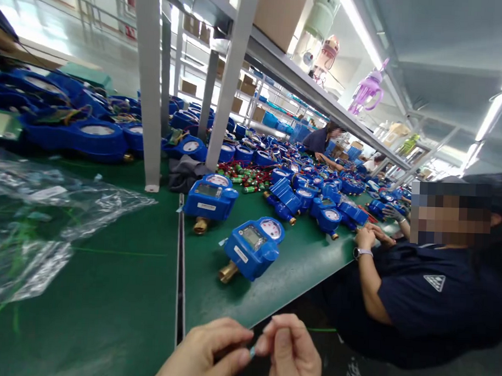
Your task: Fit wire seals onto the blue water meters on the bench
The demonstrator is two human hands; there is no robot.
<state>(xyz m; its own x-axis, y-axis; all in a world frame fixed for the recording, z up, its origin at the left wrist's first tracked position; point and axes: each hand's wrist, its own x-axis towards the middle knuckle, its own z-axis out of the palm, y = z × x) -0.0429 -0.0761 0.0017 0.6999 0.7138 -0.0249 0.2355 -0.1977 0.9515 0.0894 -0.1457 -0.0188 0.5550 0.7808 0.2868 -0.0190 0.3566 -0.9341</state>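
Note:
My left hand [212,348] is closed, thumb and forefinger pinching a small light-blue plastic tag [252,352] in front of the table's near edge. Close beside it, my right hand [290,348] is also closed, its fingertips pressed together. A thin green wire [322,330] sticks out to the right from behind that hand; its grip on the wire is partly hidden by the fingers. Beyond both hands, a blue water meter [253,245] with a brass fitting lies on the green tabletop [119,309]. Another blue meter [210,200] stands behind it.
A clear plastic bag [48,203] with light-blue tags and green wires lies at left. Grey shelf posts [149,96] rise from the table. Many blue meters and green batteries [249,182] fill the back. A co-worker [437,282] sits close at right.

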